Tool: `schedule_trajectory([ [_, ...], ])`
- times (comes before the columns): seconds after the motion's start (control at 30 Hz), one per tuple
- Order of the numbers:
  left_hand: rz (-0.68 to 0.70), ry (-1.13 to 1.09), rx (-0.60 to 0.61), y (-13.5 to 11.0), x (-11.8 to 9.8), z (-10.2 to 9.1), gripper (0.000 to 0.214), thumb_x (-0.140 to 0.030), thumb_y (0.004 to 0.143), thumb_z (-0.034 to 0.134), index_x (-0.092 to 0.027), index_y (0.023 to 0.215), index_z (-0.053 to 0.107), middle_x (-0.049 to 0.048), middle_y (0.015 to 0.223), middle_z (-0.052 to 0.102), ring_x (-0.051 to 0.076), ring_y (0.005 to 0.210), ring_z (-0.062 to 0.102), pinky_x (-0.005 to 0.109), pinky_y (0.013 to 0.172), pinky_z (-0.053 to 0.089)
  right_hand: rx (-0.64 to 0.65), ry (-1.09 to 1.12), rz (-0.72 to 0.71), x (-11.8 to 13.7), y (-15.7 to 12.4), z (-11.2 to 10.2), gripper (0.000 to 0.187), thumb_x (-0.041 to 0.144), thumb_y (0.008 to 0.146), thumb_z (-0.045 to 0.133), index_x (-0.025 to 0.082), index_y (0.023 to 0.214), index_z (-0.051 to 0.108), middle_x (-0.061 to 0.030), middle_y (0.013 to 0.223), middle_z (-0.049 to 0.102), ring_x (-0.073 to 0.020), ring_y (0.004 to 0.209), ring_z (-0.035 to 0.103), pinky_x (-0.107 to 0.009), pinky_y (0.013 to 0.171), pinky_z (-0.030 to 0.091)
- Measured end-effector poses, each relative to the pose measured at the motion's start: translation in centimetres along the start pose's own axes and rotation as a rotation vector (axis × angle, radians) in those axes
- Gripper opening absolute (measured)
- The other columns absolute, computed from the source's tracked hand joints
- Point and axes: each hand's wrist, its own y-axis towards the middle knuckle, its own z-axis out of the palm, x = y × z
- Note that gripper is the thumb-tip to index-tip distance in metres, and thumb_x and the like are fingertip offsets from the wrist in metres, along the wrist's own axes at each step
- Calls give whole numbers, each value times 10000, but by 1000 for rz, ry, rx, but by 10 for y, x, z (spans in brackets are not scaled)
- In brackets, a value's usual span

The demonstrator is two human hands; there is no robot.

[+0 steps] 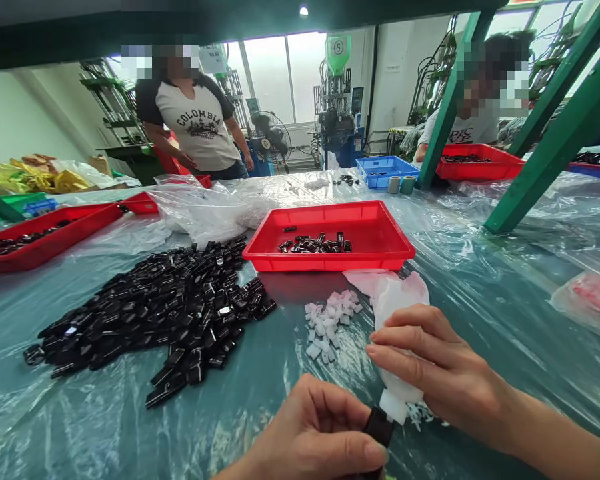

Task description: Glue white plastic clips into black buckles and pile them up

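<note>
My left hand (325,433) is closed around a small black plastic part (379,428), pinching it between thumb and fingers at the bottom of the view. A white plastic piece (394,407) meets the upper end of that part. My right hand (447,370) is just above, its fingers stretched to the left over a crumpled white plastic bag (397,297). Its thumb is hidden, so its grip on the white piece or the bag cannot be made out. Left of the bag lies a small heap of white plastic tabs (327,327).
A large pile of black plastic parts (180,300) covers the left of the plastic-covered table (480,320). Behind it stand a red tray (330,263) holding more parts and a clear bag (195,207). Green posts (555,120) rise at right. Two people (200,127) are across the table.
</note>
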Motion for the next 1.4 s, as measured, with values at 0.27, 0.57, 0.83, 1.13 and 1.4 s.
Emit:
schedule_trajectory([
  [0.27,16,-8,7,2,2,0,246,-313,628,760,-87,716,719,55,590,613,71,469,502,156,455,364,-11,-69,-63,0,5,-4,248,101,924,386,129,1036,605,-96,952,655,-224,956,508,-403,840,392],
  [0.57,-18,16,-5,3,6,2,249,-309,628,772,-96,745,719,44,597,609,55,471,463,159,458,307,-44,-121,-45,5,-1,2,257,83,917,385,83,1064,596,-121,983,639,-246,961,486,-432,847,369],
  [0.83,-6,3,-2,3,2,2,208,-287,623,766,-99,699,717,40,592,605,55,467,466,155,449,311,-34,-11,20,2,-1,7,302,12,886,392,135,1098,568,-94,965,636,-225,947,473,-378,784,409],
  [1.13,2,-6,22,-1,-1,2,226,-304,625,766,-99,711,723,41,593,609,53,468,484,141,455,349,-27,32,20,1,-1,4,351,-13,868,389,165,1123,553,-88,969,634,-236,949,472,-392,791,415],
  [1.4,12,16,8,1,0,3,234,-308,616,770,-95,701,721,39,574,594,46,451,460,140,440,325,-29,-14,11,1,-2,6,338,-16,868,399,139,1127,549,-96,976,627,-233,959,466,-388,793,416],
])
